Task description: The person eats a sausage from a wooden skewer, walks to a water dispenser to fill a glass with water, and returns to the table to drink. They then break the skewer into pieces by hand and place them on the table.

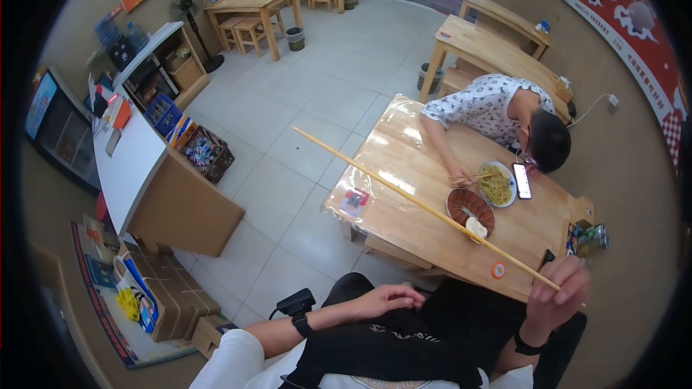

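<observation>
My right hand (559, 289) is raised at the table's near right corner, fingers closed around the end of wooden chopsticks (404, 184) that point far out to the left; whether one or two sticks are there is hard to tell. Beneath them on the table is a dark red-brown round dish (465, 205) with a white lump of food (476, 227) at its near edge. My left hand (393, 299) rests over my lap, fingers loosely extended, holding nothing.
Across the wooden table (396, 151), a person (497, 108) leans over a plate of noodles (496, 186) with chopsticks, beside a lit phone (522, 181). An orange round disc (498, 270) and a QR card (354, 202) lie on the tabletop. A counter (180, 202) stands left.
</observation>
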### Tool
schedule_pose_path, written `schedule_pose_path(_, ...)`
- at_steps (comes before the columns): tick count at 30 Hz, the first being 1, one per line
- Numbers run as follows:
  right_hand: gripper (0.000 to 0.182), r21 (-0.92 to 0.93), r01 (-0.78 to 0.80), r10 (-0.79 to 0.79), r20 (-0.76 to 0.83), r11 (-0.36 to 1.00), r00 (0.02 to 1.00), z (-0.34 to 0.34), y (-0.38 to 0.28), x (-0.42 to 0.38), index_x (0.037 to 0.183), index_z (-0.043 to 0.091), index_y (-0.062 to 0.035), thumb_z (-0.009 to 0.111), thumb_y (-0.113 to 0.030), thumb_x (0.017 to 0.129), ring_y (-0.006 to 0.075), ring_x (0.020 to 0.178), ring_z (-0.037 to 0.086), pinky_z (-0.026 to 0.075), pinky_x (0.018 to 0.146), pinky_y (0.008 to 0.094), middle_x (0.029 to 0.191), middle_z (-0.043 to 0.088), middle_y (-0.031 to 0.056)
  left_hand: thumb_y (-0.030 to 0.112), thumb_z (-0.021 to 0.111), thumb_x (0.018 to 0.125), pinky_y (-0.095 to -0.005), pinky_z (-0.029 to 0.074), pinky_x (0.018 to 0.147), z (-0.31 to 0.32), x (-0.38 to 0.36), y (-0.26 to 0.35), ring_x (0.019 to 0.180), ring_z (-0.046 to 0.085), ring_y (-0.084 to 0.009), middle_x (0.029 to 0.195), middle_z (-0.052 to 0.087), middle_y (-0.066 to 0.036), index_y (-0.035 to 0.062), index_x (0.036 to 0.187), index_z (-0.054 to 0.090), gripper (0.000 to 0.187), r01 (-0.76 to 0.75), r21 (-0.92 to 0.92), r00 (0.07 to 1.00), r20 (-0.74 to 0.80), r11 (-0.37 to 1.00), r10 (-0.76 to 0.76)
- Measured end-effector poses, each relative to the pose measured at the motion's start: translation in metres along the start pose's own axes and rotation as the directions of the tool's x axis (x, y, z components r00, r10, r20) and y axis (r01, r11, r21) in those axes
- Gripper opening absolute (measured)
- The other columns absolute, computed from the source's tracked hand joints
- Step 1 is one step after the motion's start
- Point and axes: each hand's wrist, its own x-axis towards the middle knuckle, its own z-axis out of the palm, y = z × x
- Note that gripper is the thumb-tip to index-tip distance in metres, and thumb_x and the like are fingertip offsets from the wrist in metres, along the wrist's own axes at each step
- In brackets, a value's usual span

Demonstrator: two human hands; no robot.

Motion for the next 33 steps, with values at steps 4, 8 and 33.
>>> schedule_pose_path(4, 0.041, 0.080, 0.070, -0.079, 0.107, 0.994, 0.991, 0.024, -0.009, 0.011, 0.063, 0.050, -0.0056, 0.039, -0.033, 0.091, 0.0163, 0.044, 0.048, 0.044, 0.038, 0.0221, 0.059, 0.048, 0.0094, 0.015, 0.045, 0.091, -0.0246, 0.039, 0.089, -0.009, -0.031, -0.028, 0.100, 0.051, -0.0111, 0.106, 0.057, -0.007, 0.0006, 0.114, 0.050, 0.028, 0.123, 0.147, 0.992, -0.018, 0.981, -0.121)
schedule_pose_path(8, 0.035, 0.218, 0.047, -0.117, 0.321, 0.975, 0.940, 0.042, -0.024, 0.030, 0.065, 0.047, -0.0054, 0.037, -0.025, 0.093, 0.0166, 0.048, 0.049, 0.043, 0.044, 0.0215, 0.060, 0.048, 0.0081, 0.015, 0.044, 0.091, -0.0241, 0.040, 0.087, -0.023, -0.043, -0.046, 0.099, 0.051, -0.0110, 0.105, 0.057, -0.007, 0.0004, 0.113, 0.051, 0.028, 0.078, 0.044, 0.992, -0.104, 0.996, -0.073)
schedule_pose_path(33, 0.031, 0.285, 0.535, -0.588, 0.149, 0.795, 0.795, 0.020, -0.090, -0.001, 0.052, 0.051, -0.0078, 0.043, -0.014, 0.082, 0.0135, 0.037, 0.047, 0.038, 0.039, 0.0212, 0.054, 0.056, 0.0066, 0.017, 0.043, 0.091, -0.0224, 0.040, 0.084, -0.026, -0.043, -0.044, 0.091, 0.052, -0.0094, 0.099, 0.060, -0.005, 0.0007, 0.108, 0.054, 0.026, 0.040, -0.006, 0.978, -0.206, 0.999, -0.040)
